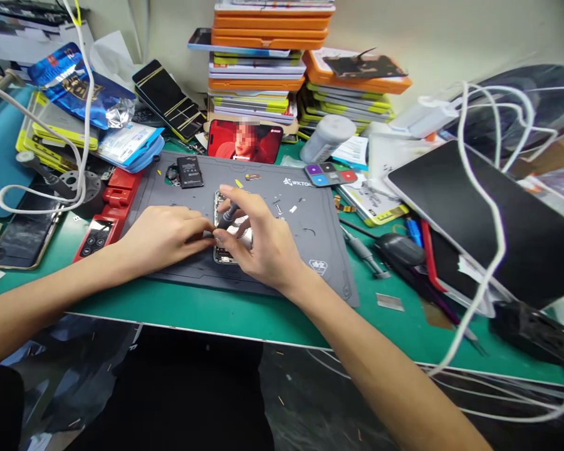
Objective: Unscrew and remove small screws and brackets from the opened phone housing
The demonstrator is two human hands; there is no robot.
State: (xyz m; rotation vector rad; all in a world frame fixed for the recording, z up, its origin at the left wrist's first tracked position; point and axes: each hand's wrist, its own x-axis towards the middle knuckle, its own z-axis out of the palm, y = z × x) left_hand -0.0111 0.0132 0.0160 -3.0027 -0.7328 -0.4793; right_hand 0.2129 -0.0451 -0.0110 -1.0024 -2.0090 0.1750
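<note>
An opened phone point(225, 255) lies on the grey work mat point(197, 274), its inner parts partly showing. My right hand point(263, 243) is over it, fingers closed round a dark screwdriver point(227, 216) that tilts down into the phone. On the phone's left edge rests my left hand point(172, 237), thumb and fingertips pressed together beside the screwdriver's lower end. What those fingertips hold, if anything, is hidden. A black battery point(190, 172) and several small loose parts lie on the mat behind the hands.
A phone with a red screen point(244, 141) leans before stacked orange boxes point(267, 39). Left of the mat are a red device point(96, 237) and another phone point(26, 235). At right are a grey pen-like tool point(364, 252), a black panel point(493, 219) and white cables point(491, 207).
</note>
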